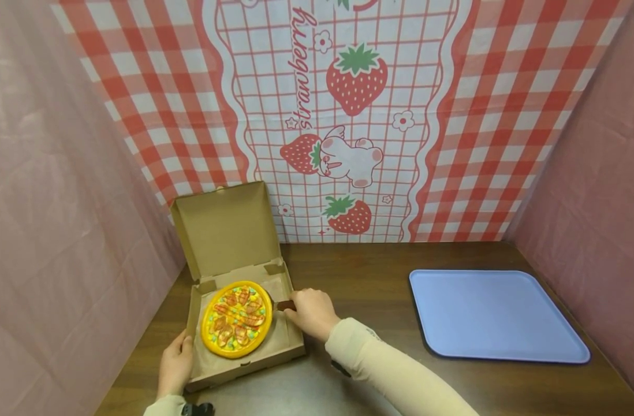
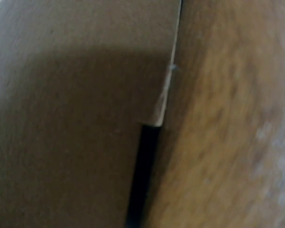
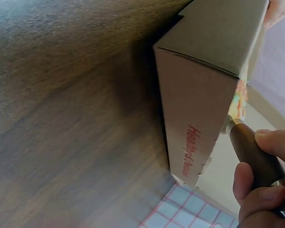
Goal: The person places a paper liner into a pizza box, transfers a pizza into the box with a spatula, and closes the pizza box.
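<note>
An open cardboard pizza box (image 1: 218, 379) stands on the table with its lid (image 1: 226, 231) tilted up against the back cloth. Inside it, a toy-like pizza (image 1: 237, 319) with a yellow rim and sliced toppings looks slightly raised on its right side. My right hand (image 1: 313, 312) grips the brown handle (image 3: 251, 153) of what looks like a pizza server over the box's right wall. Its blade is hidden, apparently at or under the pizza's edge. At the box's left wall, my left hand (image 1: 175, 365) holds the edge; the left wrist view has only blurred cardboard (image 2: 76, 118) and wood.
A light blue tray (image 1: 496, 315) lies on the right side of the brown wooden table (image 1: 348, 277). Behind hangs a red checked strawberry cloth (image 1: 327, 115). Pink cloths (image 1: 597, 190) close off both sides.
</note>
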Demonstrator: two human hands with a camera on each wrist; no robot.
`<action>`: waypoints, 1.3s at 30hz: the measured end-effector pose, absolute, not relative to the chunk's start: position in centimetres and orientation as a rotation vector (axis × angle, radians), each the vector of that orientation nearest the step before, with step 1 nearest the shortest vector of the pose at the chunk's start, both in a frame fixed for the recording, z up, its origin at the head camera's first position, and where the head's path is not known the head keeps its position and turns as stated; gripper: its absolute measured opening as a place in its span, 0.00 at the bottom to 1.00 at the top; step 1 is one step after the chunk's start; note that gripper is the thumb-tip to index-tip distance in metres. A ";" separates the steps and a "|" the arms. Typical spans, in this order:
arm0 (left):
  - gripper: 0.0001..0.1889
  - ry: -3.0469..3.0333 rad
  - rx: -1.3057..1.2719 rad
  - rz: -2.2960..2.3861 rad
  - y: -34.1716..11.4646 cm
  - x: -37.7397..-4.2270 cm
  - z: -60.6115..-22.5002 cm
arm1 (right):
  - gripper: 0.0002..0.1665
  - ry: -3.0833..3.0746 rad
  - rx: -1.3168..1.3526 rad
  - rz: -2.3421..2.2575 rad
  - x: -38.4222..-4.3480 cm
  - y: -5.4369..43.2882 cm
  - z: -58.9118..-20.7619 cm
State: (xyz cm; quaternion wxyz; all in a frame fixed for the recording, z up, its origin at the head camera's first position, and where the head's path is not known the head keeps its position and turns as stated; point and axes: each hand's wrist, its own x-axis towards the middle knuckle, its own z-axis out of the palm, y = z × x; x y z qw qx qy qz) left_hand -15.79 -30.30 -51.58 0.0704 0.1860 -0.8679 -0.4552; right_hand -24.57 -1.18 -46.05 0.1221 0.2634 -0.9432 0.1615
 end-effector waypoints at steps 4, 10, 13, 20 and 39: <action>0.26 -2.616 0.561 -1.375 -30.3 -15.8 -51.6 | 0.13 -2.739 0.767 0.464 -24.4 -1.0 -46.2; 0.26 -2.614 0.553 -1.359 -30.2 -15.8 -51.5 | 0.14 -2.684 0.757 0.434 -24.4 -0.7 -46.2; 0.25 -2.612 0.556 -1.357 -30.2 -15.8 -51.6 | 0.14 -2.664 0.745 0.417 -24.5 -0.6 -46.1; 0.26 -2.614 0.555 -1.355 -30.3 -15.8 -51.7 | 0.14 -2.673 0.724 0.440 -24.8 -0.7 -46.0; 0.27 -2.637 0.545 -1.347 -30.3 -15.7 -51.6 | 0.11 -2.635 0.700 0.453 -24.9 -0.2 -46.7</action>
